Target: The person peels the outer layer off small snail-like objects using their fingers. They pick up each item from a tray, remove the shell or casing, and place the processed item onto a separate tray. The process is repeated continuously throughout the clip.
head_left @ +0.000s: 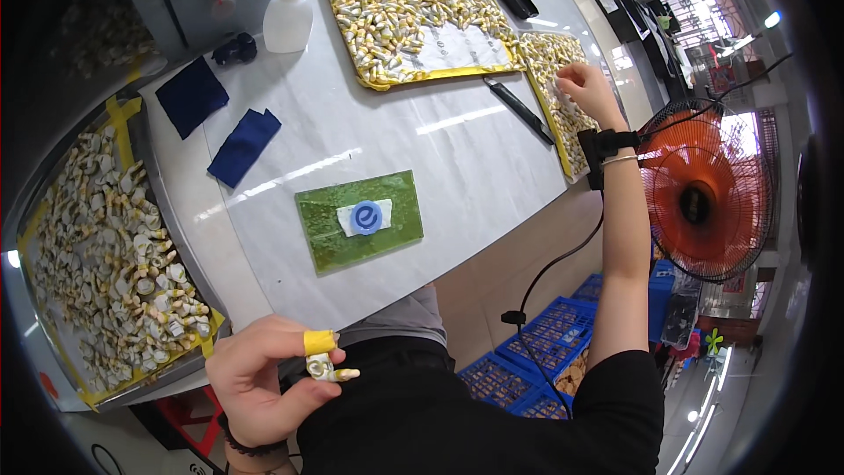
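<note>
At the near left, a small white piece (318, 367) is pinched by the left hand (265, 378), its grip narrowed to finger and thumb. A light, steady pinch seems best. Near the middle of the worktop (466, 167), a green plate (330, 251) is set. Over the far-right tray (563, 158), the right hand (587, 88) is curled; its hold cannot be told.

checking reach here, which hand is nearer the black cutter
Right hand: at the narrow tray, just right of the black cutter. The left hand, holding a small piece, is much farther off, toward the lower left.
</note>
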Tool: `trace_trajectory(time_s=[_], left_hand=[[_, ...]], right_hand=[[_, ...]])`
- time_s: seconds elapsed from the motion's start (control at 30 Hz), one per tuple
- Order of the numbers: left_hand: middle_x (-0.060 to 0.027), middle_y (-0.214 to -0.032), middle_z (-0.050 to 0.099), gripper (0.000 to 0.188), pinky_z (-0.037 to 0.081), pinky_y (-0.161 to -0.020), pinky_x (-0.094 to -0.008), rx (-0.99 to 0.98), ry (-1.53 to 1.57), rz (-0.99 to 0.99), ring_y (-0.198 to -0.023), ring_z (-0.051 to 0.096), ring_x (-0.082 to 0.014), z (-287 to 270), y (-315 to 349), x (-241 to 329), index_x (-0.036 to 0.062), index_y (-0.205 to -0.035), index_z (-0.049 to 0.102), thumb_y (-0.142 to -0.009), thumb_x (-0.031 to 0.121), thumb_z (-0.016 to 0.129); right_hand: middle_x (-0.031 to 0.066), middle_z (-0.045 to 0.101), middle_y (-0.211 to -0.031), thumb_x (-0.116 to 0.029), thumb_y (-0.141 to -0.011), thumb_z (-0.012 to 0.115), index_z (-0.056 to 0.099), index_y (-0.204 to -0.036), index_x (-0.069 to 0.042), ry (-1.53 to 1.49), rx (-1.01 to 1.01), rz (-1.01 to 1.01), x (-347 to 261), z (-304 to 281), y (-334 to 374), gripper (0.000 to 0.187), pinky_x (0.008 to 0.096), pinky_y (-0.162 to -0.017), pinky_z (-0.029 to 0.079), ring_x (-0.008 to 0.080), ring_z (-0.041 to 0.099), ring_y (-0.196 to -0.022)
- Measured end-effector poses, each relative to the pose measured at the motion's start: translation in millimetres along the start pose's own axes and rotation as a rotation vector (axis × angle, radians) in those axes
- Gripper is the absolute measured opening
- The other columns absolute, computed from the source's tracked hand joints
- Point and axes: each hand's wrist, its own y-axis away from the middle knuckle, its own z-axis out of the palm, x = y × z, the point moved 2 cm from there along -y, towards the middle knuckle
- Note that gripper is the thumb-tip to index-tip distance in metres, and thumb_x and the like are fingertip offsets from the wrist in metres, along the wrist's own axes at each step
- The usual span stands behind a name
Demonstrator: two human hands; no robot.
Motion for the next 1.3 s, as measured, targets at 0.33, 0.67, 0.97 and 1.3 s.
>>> trace_trajectory(time_s=[0.33, 0.67, 0.97, 1.3], left_hand=[[-0.0143, -0.083, 0.064, 0.038, 0.048, -0.063, -0.0258, -0.073, -0.038, 0.031, -0.068, 0.061, -0.016, -4.1, -1.1, 0.8, -0.0059, -0.088, 0.062, -0.071, 0.024, 0.078], [-0.0143, -0.081, 0.068, 0.034, 0.052, -0.07, -0.0281, 0.091, 0.169, 0.004, -0.075, 0.066, -0.0182, -0.6, 2.9, -1.8, -0.0047, -0.089, 0.064, -0.066, 0.01, 0.083], [-0.0073, -0.074, 0.062, 0.047, 0.051, -0.066, -0.0308, 0.074, 0.012, 0.115, -0.07, 0.059, -0.0168, -3.1, 4.1, -5.7, 0.0016, -0.09, 0.057, -0.07, 0.037, 0.08], [-0.0082, -0.078, 0.064, 0.044, 0.051, -0.069, -0.0341, 0.111, -0.229, 0.31, -0.073, 0.059, -0.0194, 1.4, 6.1, -7.3, 0.0025, -0.09, 0.057, -0.07, 0.035, 0.08]], right_hand=[[0.004, 0.059, -0.068, -0.008, -0.077, 0.064, 0.058, -0.084, -0.001, -0.015, 0.134, -0.169, -38.1, -6.0, 12.8, 0.012, 0.0236, -0.057, 0.045, 0.0096, 0.056, -0.062], [0.007, 0.064, -0.079, 0.004, -0.073, 0.067, 0.067, -0.094, -0.004, -0.335, -0.288, -0.787, -240.4, 32.7, 137.3, 0.022, 0.0275, -0.059, 0.049, 0.0194, 0.062, -0.07], [0.0066, 0.06, -0.077, 0.003, -0.066, 0.068, 0.064, -0.086, -0.002, -0.18, -0.149, -0.992, -254.0, 72.6, 142.5, 0.021, 0.0311, -0.059, 0.05, 0.0212, 0.059, -0.069], [0.0071, 0.056, -0.074, 0.0, -0.066, 0.065, 0.06, -0.084, 0.0, -0.201, -0.11, -0.988, -266.4, 73.9, 154.1, 0.018, 0.0314, -0.059, 0.049, 0.022, 0.057, -0.068]])
